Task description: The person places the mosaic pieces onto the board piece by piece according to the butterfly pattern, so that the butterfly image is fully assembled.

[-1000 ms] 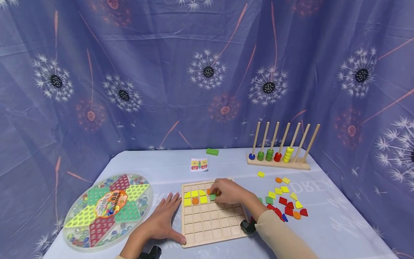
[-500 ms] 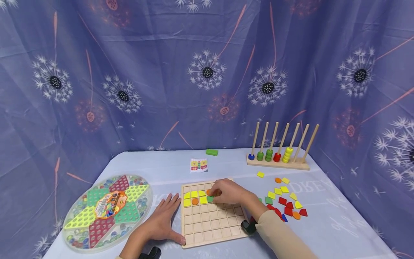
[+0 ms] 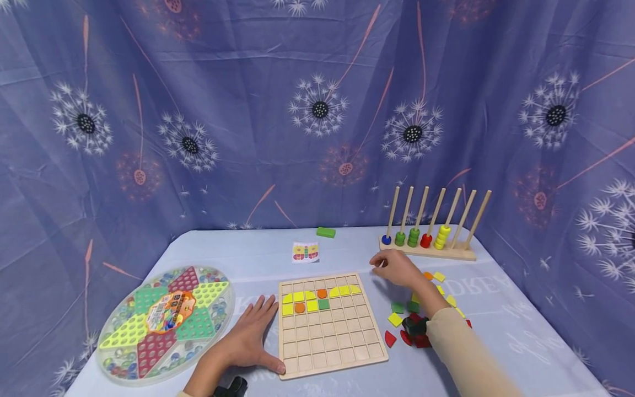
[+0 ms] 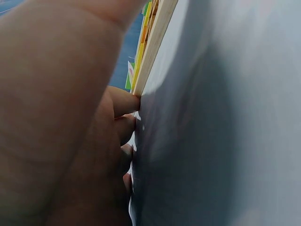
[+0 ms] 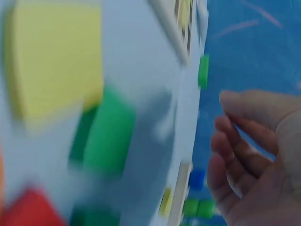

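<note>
In the head view, a wooden grid board [image 3: 327, 339] holds yellow pieces [image 3: 345, 290], two orange discs [image 3: 322, 294] and a green square tile [image 3: 323, 304] in its upper rows. My left hand [image 3: 250, 335] lies at the board's left side with fingers spread, thumb at the near left corner. The left wrist view shows its fingers [image 4: 124, 101] by the board's edge. My right hand [image 3: 397, 268] is above the table beyond the board's right side. In the right wrist view its fingers are loosely curled, and nothing shows between them.
Loose tiles, among them a yellow square [image 3: 395, 320] and a red piece [image 3: 390, 338], lie right of the board, partly under the right arm. A butterfly card [image 3: 305, 252], green block [image 3: 326, 232] and peg abacus [image 3: 428, 252] stand behind. A round marble game [image 3: 166, 325] lies left.
My right hand has left the green tile in the board and moved right and away, over the table. The yellow pieces it covered on the board now show. The left hand stays put.
</note>
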`<state>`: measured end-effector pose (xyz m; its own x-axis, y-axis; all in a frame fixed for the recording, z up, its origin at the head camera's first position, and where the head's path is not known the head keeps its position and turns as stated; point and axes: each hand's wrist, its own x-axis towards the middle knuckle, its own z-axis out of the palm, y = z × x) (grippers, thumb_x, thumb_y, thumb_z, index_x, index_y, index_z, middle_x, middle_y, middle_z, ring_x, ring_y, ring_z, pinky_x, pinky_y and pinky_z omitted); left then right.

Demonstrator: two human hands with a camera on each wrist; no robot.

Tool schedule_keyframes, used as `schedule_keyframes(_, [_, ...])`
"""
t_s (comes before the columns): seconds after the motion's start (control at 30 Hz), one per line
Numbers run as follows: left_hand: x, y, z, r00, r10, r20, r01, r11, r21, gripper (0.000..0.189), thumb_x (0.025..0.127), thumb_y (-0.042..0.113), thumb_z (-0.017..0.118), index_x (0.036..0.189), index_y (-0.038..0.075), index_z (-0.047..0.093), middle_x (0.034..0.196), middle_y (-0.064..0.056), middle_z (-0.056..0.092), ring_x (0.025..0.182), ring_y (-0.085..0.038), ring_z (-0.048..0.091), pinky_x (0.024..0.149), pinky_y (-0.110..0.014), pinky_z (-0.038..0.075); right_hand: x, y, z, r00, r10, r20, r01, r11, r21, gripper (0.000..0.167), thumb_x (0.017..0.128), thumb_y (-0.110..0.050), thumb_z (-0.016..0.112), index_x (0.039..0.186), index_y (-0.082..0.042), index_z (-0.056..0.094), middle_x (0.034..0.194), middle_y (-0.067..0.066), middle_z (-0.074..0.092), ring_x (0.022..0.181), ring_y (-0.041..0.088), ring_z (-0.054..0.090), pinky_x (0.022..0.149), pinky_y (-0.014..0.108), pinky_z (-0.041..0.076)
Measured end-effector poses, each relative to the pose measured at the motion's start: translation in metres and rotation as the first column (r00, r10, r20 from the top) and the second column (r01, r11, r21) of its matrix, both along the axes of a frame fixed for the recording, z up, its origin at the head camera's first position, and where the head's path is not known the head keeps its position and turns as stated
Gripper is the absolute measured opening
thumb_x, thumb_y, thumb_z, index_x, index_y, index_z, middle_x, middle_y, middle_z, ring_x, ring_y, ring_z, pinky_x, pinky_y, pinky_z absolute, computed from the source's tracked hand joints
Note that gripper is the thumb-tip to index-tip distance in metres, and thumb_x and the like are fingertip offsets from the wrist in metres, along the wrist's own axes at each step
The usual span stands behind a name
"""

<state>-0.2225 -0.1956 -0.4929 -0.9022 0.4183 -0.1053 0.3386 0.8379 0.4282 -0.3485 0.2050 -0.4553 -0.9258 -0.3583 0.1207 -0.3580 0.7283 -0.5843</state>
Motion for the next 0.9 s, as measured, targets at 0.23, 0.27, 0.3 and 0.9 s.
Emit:
schedule_keyframes(0.23, [0.001, -0.001, 0.000, 1.000, -0.005, -0.009, 0.005, 1.000, 0.012, 0.140, 0.045, 0.084, 0.072, 0.152, 0.005, 0.028, 0.158, -0.013, 0.018, 0.144, -0.035, 0.007, 0.114, -0.054, 0.008, -0.008, 0.040, -0.003, 0.971, -0.234, 0.039, 0.231, 0.971, 0.063, 0.043, 0.083, -0.014, 0.074, 0.122, 0.003, 0.064, 0.114, 0.022, 0.062, 0.099, 0.034, 0.059, 0.083, 0.050, 0.051])
schedule_keyframes(0.27, [0.001, -0.001, 0.000, 1.000, -0.003, -0.008, 0.003, 1.000, 0.010, 0.140, 0.045, 0.084, 0.072, 0.152, 0.005, 0.027, 0.158, -0.013, 0.018, 0.144, -0.035, 0.007, 0.114, -0.054, 0.007, -0.008, 0.043, -0.005, 0.965, -0.253, 0.063, 0.249, 0.966, 0.071, 0.046, 0.082, -0.014, 0.074, 0.123, 0.004, 0.062, 0.115, 0.023, 0.062, 0.100, 0.035, 0.058, 0.085, 0.051, 0.050])
schedule_keyframes(0.3, [0.001, -0.001, 0.000, 1.000, -0.002, -0.005, 0.002, 1.000, 0.008, 0.140, 0.045, 0.084, 0.072, 0.152, 0.005, 0.027, 0.158, -0.013, 0.018, 0.144, -0.035, 0.006, 0.114, -0.054, 0.007, -0.008, 0.045, -0.006, 0.959, -0.270, 0.086, 0.263, 0.961, 0.082, 0.048, 0.082, -0.014, 0.074, 0.124, 0.005, 0.061, 0.115, 0.023, 0.062, 0.101, 0.036, 0.058, 0.087, 0.052, 0.050])
schedule_keyframes(0.9, [0.002, 0.000, 0.002, 1.000, -0.010, -0.025, 0.010, 1.000, 0.001, 0.141, 0.045, 0.086, 0.069, 0.151, 0.003, 0.028, 0.157, -0.014, 0.020, 0.144, -0.036, 0.008, 0.114, -0.054, 0.010, -0.003, 0.028, -0.015, 0.993, -0.044, 0.109, 0.037, 0.997, 0.061, 0.027, 0.083, -0.012, 0.075, 0.109, -0.005, 0.072, 0.090, -0.001, 0.064, 0.079, 0.016, 0.055, 0.071, 0.033, 0.051])
